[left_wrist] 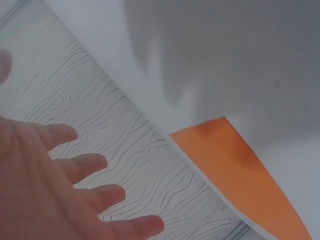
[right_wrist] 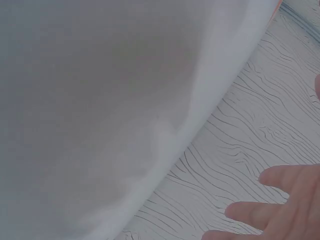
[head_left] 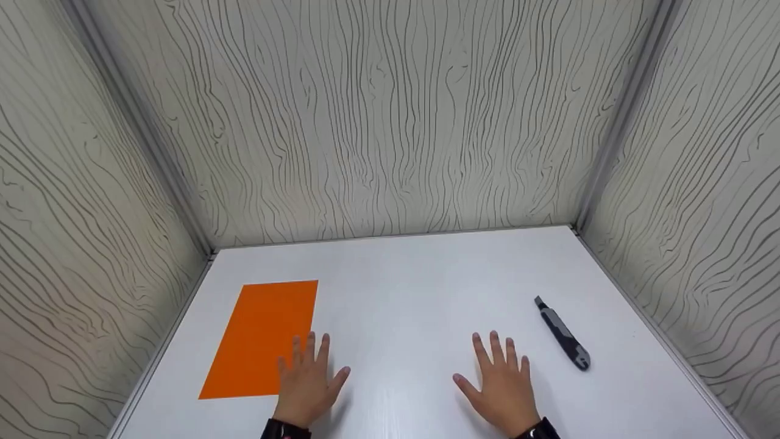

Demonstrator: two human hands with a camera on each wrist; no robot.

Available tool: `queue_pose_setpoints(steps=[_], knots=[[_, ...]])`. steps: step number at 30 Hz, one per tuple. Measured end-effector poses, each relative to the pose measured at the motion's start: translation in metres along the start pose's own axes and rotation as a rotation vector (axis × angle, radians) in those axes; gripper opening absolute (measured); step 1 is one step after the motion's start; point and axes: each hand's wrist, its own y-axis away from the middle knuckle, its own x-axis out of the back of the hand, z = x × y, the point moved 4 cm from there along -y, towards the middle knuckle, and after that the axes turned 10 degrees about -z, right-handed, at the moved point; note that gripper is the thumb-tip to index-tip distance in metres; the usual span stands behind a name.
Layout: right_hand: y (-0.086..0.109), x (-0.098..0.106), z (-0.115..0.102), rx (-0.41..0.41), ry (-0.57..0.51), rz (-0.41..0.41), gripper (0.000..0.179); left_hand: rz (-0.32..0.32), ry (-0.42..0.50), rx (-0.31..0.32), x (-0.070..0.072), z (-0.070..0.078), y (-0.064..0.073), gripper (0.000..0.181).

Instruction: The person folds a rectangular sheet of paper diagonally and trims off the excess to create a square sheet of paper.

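Note:
In the head view my left hand is spread, palm down, above the table, its fingers overlapping the lower right part of an orange sheet of paper. The left wrist view shows the left hand with fingers apart and nothing in them, the orange sheet lying beyond. My right hand is likewise spread and holds nothing; its fingers also show in the right wrist view. To its right lies a grey and black utility knife, slanted, with its tip pointing to the back left.
A white tabletop carries the sheet at the left and the knife at the right. Panels with a wood-grain pattern stand at the back, left and right. Dark bands circle both wrists.

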Motion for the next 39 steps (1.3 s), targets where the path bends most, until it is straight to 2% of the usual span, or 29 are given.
queue_pose_setpoints(steps=[4,7,12,16,21,26,28,31,39], knots=[[0.002,0.001,-0.010,0.025,-0.006,-0.002,0.087,-0.020,0.017,0.028,0.007,-0.017,-0.006,0.083],[0.005,0.001,-0.016,0.048,-0.014,0.010,0.083,-0.010,0.004,0.026,0.012,-0.033,-0.011,0.079],[0.010,-0.003,-0.022,0.062,-0.004,0.030,0.074,-0.002,-0.046,0.027,0.018,-0.066,-0.018,0.069],[0.013,-0.008,-0.026,0.057,0.005,0.015,0.064,-0.054,-0.039,0.081,0.018,-0.091,-0.025,0.062],[0.017,-0.009,-0.031,0.089,0.010,0.034,0.046,-0.102,-0.033,0.140,0.018,-0.113,-0.029,0.056],[0.019,-0.012,-0.036,0.118,-0.009,0.039,0.034,-0.183,0.028,0.195,0.016,-0.132,-0.031,0.067],[0.020,-0.013,-0.037,0.125,-0.016,0.038,0.030,-0.210,0.043,0.207,0.013,-0.134,-0.030,0.070],[0.022,-0.013,-0.039,0.144,-0.022,0.048,0.025,-0.214,0.029,0.199,0.010,-0.129,-0.029,0.069],[0.022,-0.013,-0.045,0.165,-0.045,0.045,0.021,-0.139,0.001,0.150,0.007,-0.096,-0.029,0.059]])
